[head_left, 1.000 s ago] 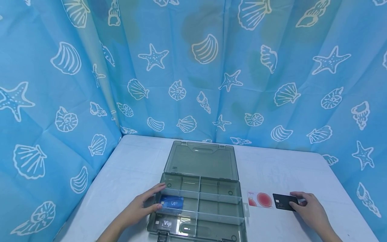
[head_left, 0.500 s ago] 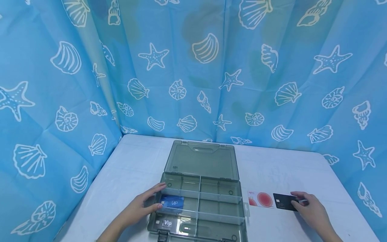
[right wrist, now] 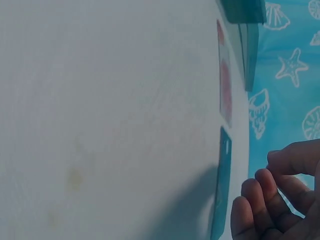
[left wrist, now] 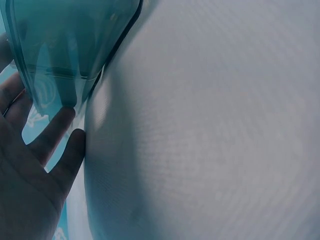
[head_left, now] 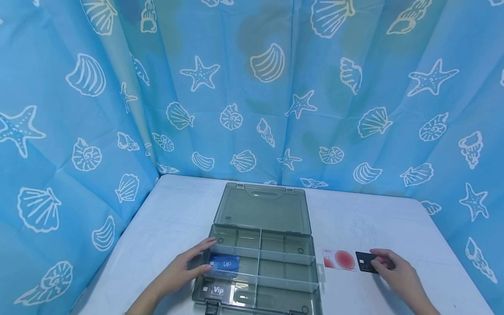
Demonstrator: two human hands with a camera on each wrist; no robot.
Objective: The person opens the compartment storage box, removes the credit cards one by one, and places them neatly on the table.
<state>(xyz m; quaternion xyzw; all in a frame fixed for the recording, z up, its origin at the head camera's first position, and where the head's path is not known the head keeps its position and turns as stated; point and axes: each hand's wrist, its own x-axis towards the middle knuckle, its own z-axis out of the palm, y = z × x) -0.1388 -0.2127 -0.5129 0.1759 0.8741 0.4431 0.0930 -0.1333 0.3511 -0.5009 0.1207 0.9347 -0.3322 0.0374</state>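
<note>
A grey-green translucent divided box (head_left: 286,267) lies with its lid back. My left hand (head_left: 177,273) rests at its left side, index finger and thumb at the rim; in the left wrist view the left hand (left wrist: 30,165) has its fingers spread by the box wall. A blue VIP card (head_left: 227,264) and a dark Vip card (head_left: 216,289) lie in left compartments. My right hand (head_left: 399,273) hovers over a black VIP card (head_left: 365,261) on the table and covers its right part. In the right wrist view, its fingers bend loosely above the black card (right wrist: 223,185), apparently apart from it.
A white and pink card with a red circle (head_left: 344,260) lies between the box and the black card. The open lid (head_left: 264,208) stretches behind the box on the white table (head_left: 177,210). A blue curtain with shell prints (head_left: 236,87) hangs at the back and sides.
My right hand has shifted left over the black card, now covering more of it. The card stays in place. My left hand and the box have not moved.
</note>
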